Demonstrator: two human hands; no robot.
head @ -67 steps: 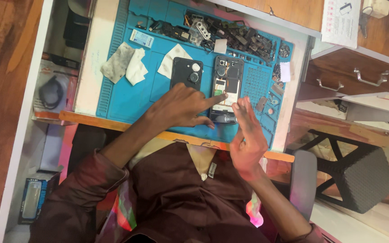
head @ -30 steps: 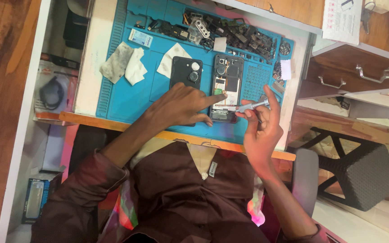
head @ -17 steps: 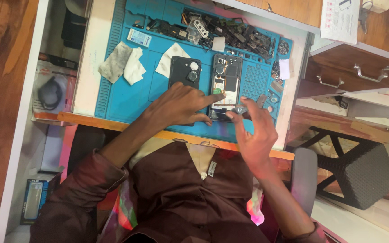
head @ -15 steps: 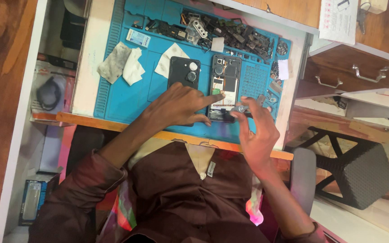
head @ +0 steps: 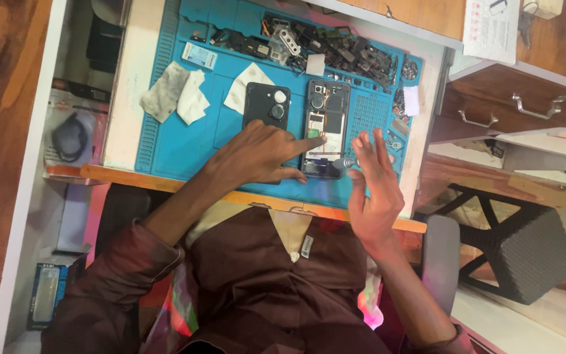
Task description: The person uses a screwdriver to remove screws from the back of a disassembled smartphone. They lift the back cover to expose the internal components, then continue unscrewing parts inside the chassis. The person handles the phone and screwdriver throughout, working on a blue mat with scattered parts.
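Head view: left hand (head: 257, 154) flat on opened phone (head: 325, 128), right hand (head: 371, 190) pinching screwdriver (head: 346, 162).

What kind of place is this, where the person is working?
Most likely a phone repair bench. An opened phone lies on a blue repair mat, its back cover beside it, with a heap of small spare parts along the mat's far edge.

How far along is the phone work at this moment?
Done: the back cover is off, lying beside the opened phone. In hand: the left hand steadies the phone, while the right hand has a small tool at its lower end. Left: the phone is unclosed.
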